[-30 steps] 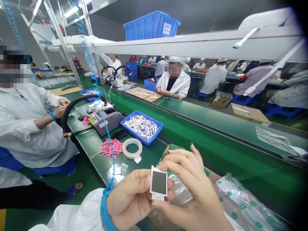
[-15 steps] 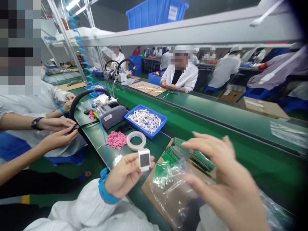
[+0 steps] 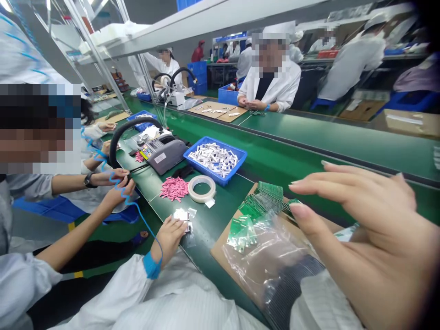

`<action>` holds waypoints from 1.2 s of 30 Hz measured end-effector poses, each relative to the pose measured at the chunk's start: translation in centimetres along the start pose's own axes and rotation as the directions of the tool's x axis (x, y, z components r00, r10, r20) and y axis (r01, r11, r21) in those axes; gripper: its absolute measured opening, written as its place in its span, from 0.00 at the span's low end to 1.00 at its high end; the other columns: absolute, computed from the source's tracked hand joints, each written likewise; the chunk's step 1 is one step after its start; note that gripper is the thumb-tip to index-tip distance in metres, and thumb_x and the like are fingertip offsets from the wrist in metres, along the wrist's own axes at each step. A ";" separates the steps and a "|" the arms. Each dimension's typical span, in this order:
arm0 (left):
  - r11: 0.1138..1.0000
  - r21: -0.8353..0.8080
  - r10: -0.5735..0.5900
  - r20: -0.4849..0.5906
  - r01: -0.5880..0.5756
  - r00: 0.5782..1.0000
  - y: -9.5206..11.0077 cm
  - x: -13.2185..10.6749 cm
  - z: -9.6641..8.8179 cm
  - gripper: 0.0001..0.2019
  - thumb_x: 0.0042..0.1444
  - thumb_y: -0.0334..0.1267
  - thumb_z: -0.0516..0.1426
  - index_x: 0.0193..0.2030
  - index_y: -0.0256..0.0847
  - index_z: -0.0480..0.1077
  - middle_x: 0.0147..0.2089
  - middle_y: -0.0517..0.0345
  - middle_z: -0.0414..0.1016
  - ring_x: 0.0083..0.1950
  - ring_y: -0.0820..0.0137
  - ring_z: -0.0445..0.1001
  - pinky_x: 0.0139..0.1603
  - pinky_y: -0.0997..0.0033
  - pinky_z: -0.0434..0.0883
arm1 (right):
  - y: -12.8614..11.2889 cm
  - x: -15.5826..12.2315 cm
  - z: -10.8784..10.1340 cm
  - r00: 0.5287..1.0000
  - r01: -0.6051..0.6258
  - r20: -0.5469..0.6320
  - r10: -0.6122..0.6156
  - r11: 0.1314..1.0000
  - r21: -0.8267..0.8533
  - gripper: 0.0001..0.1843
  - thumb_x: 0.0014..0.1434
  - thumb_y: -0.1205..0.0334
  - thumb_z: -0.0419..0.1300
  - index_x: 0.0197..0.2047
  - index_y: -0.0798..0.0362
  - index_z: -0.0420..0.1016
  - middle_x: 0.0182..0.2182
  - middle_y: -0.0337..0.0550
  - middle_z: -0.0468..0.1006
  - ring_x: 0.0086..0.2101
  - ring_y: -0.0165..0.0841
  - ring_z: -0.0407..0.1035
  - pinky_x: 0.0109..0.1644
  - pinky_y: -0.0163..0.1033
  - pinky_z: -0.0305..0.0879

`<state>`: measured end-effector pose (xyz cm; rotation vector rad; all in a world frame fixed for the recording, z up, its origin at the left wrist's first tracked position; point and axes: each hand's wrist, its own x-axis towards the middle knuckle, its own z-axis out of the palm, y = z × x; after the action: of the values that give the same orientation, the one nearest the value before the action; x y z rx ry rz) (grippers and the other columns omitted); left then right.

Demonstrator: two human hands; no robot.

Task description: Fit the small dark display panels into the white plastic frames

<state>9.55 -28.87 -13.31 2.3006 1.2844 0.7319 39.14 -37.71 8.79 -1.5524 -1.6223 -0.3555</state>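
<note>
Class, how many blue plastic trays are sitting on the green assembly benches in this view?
3: the blue tray of white parts mid-bench beside the tape dispenser, the farther blue tray up the bench to the left, and the blue tray behind the seated worker opposite. More may be hidden farther down the line.

Around us a long green conveyor bench, a white overhead shelf on metal uprights, a grey far wall, stacked blue crates, green floor, blue stools

Left hand pinches white part
</note>
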 end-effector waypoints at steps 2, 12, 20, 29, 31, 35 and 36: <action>0.994 0.084 0.075 -0.003 -0.074 0.997 -0.1 -0.1 0.3 0.14 0.58 0.33 0.52 0.46 0.49 0.76 0.46 0.56 0.80 0.52 0.60 0.72 0.64 0.37 0.54 | 0.0 0.0 0.2 1.000 0.002 0.005 -0.002 1.000 0.009 0.06 0.62 0.52 0.54 0.36 0.42 0.69 0.36 0.39 0.75 0.49 0.45 0.67 0.63 0.66 0.42; 0.855 0.468 0.270 -0.032 -0.224 0.962 -0.1 -0.5 0.4 0.15 0.59 0.31 0.53 0.49 0.51 0.74 0.48 0.58 0.79 0.41 0.63 0.68 0.46 0.55 0.62 | -0.9 0.4 1.2 0.995 0.042 0.084 -0.045 0.998 0.040 0.05 0.63 0.55 0.53 0.37 0.43 0.68 0.34 0.38 0.76 0.49 0.47 0.67 0.60 0.70 0.41; 0.861 0.469 0.261 -0.076 -0.197 0.962 1.6 -0.2 -0.9 0.12 0.57 0.38 0.56 0.47 0.47 0.75 0.51 0.55 0.78 0.44 0.61 0.67 0.44 0.60 0.63 | 0.8 1.1 4.0 0.970 0.123 0.194 -0.147 0.984 0.131 0.02 0.61 0.62 0.57 0.37 0.49 0.70 0.32 0.36 0.77 0.34 0.31 0.72 0.42 0.40 0.63; 0.962 0.067 0.272 -0.118 -0.266 0.955 4.9 3.7 -2.1 0.12 0.58 0.37 0.55 0.47 0.47 0.75 0.47 0.54 0.80 0.40 0.66 0.69 0.44 0.62 0.66 | 3.6 0.6 14.0 0.731 -0.153 0.633 0.254 0.965 -0.211 0.15 0.58 0.73 0.49 0.46 0.55 0.69 0.39 0.46 0.78 0.35 0.36 0.72 0.34 0.38 0.57; 0.952 -0.053 0.296 -0.099 -0.302 0.950 5.6 3.9 -2.0 0.13 0.59 0.34 0.54 0.48 0.49 0.75 0.48 0.54 0.79 0.42 0.66 0.69 0.45 0.61 0.67 | 4.4 0.4 14.4 0.720 -0.169 0.627 0.297 0.951 -0.257 0.14 0.57 0.75 0.48 0.42 0.55 0.70 0.39 0.47 0.77 0.36 0.37 0.72 0.36 0.38 0.58; 0.901 -0.259 0.344 -0.061 -0.347 0.937 6.1 3.1 -0.9 0.16 0.58 0.30 0.54 0.49 0.50 0.74 0.47 0.53 0.80 0.42 0.67 0.71 0.44 0.62 0.69 | 5.1 1.5 15.5 0.705 -0.149 0.643 0.301 0.948 -0.280 0.13 0.59 0.73 0.48 0.40 0.55 0.72 0.39 0.46 0.76 0.39 0.36 0.71 0.40 0.38 0.60; 0.891 -0.293 0.347 -0.049 -0.346 0.936 6.1 2.9 -0.6 0.16 0.58 0.29 0.54 0.50 0.50 0.74 0.46 0.53 0.80 0.42 0.67 0.71 0.44 0.62 0.69 | 5.1 2.1 16.2 0.705 -0.135 0.649 0.286 0.952 -0.274 0.13 0.60 0.72 0.48 0.43 0.55 0.72 0.42 0.47 0.75 0.41 0.36 0.70 0.42 0.38 0.61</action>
<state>14.45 -29.38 -8.64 2.2948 0.7008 0.9626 38.13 -23.93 -1.24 -2.1809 -1.9570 0.2319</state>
